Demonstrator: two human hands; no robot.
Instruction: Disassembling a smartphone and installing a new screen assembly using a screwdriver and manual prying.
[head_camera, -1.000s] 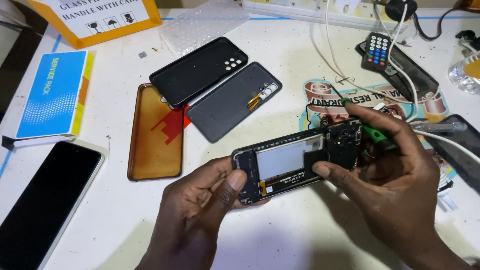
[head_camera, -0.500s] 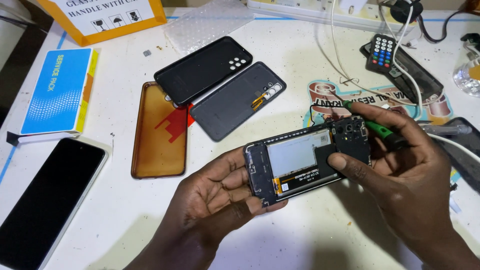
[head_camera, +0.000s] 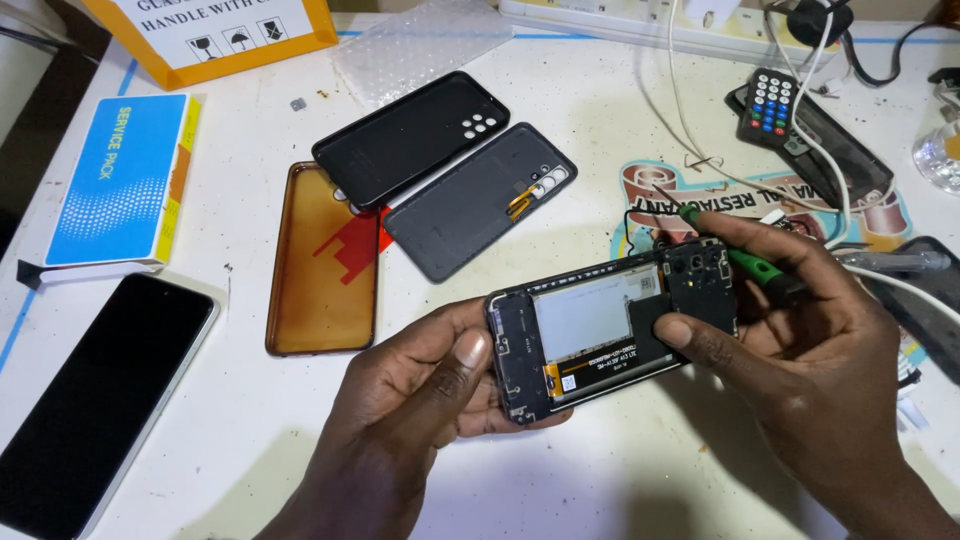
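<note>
Two hands on one opened phone (head_camera: 610, 330), held just above the white table (head_camera: 620, 480). Your left hand (head_camera: 420, 400) clamps its lower end, thumb on the frame; your right hand (head_camera: 800, 340) pinches the camera end, a green screwdriver (head_camera: 745, 262) tucked in its fingers. Keep the frame level, grip firm. Nearby: two back covers, amber case, remote, cables.

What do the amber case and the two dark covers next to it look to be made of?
Amber case: likely soft, see-through plastic or silicone; glossy, yellowed, with a red shape showing through. Black case: probably matte rubbery plastic with a raised lip and camera holes. Grey back cover: seemingly thin rigid plastic, dull inside, with an orange flex strip near the camera cutout.
</note>
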